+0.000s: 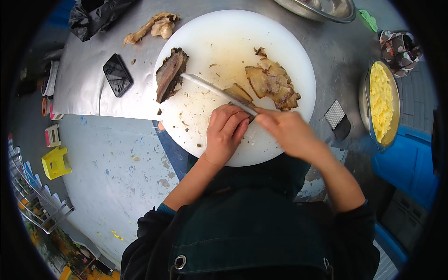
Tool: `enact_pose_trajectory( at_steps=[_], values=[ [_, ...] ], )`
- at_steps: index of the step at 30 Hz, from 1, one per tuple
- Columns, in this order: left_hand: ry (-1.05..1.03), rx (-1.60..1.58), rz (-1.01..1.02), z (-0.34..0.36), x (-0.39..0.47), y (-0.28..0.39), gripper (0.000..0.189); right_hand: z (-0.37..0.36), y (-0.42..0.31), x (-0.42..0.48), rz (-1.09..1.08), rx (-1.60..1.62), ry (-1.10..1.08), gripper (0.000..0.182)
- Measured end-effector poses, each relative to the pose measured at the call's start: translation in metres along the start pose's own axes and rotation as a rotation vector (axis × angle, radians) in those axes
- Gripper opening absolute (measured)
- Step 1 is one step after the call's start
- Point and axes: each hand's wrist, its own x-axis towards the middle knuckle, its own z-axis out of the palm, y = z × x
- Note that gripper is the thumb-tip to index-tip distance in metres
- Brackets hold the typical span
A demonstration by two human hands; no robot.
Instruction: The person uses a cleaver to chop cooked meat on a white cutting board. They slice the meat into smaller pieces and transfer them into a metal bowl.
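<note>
On a round white cutting board, my right hand grips a knife by its handle. The blade slants up and left across the board, its tip beside a dark chunk of cooked meat. My left hand presses with curled fingers on a piece of meat mostly hidden beneath them and the blade. A thin cut slice lies just beyond the blade. To the right is a heap of flat brownish meat slices. Small scraps are scattered over the board.
On the metal table lie a black smartphone, bones, a black plastic bag and a crinkle cutter. A metal bowl stands at the back. At right, another bowl holds yellow food pieces.
</note>
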Motion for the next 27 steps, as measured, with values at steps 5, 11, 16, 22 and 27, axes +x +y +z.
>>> enact_pose_trajectory(
  at_steps=[5,11,16,22,27],
  values=[
    [0.018,-0.012,-0.047,0.002,-0.004,-0.002,0.025,-0.023,-0.017,-0.022,0.287,-0.087,-0.002,0.043],
    [-0.009,0.040,-0.040,0.002,-0.009,-0.003,0.036,-0.001,-0.024,-0.071,0.160,-0.121,-0.005,0.044],
    [0.005,0.015,-0.065,0.003,-0.010,-0.001,0.040,-0.019,-0.020,-0.089,0.225,-0.240,-0.105,0.049],
    [-0.036,0.023,-0.061,-0.002,-0.006,0.003,0.034,0.020,-0.006,-0.011,0.003,-0.322,-0.015,0.050],
    [0.032,-0.038,-0.024,0.000,-0.002,-0.001,0.026,-0.022,-0.015,-0.009,0.306,-0.073,-0.082,0.044]
  ],
)
